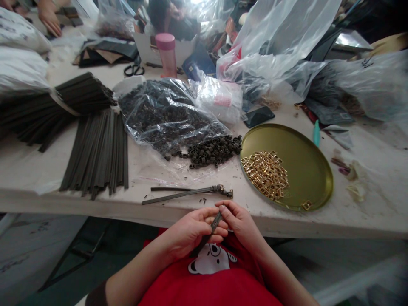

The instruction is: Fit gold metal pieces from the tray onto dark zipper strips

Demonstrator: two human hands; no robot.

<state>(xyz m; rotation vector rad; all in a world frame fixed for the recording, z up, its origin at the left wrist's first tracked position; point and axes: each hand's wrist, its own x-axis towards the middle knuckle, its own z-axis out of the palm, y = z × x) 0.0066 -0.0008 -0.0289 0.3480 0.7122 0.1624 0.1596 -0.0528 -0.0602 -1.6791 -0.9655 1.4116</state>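
Note:
A dark strap (213,227) runs through my left hand (199,227), pinched by its thumb and fingers in front of the table edge. The thumb and fingertips of my right hand (237,219) close on the strap's upper end; whether a buckle sits there is hidden. Just beyond my hands, two straps with gold buckles (188,193) lie on the table. To the right, a round gold tray (306,165) bears a heap of small gold buckles (267,175) and one separate buckle (306,205) near its front rim.
Loose dark strap loops (213,151) spill from a clear plastic bag (165,110). Loose straps (97,153) and a tied strap bundle (79,93) lie left. Behind are scissors (134,69), a pink bottle (166,53) and a phone-like dark slab (259,116). Another person's hand (50,21) shows far left.

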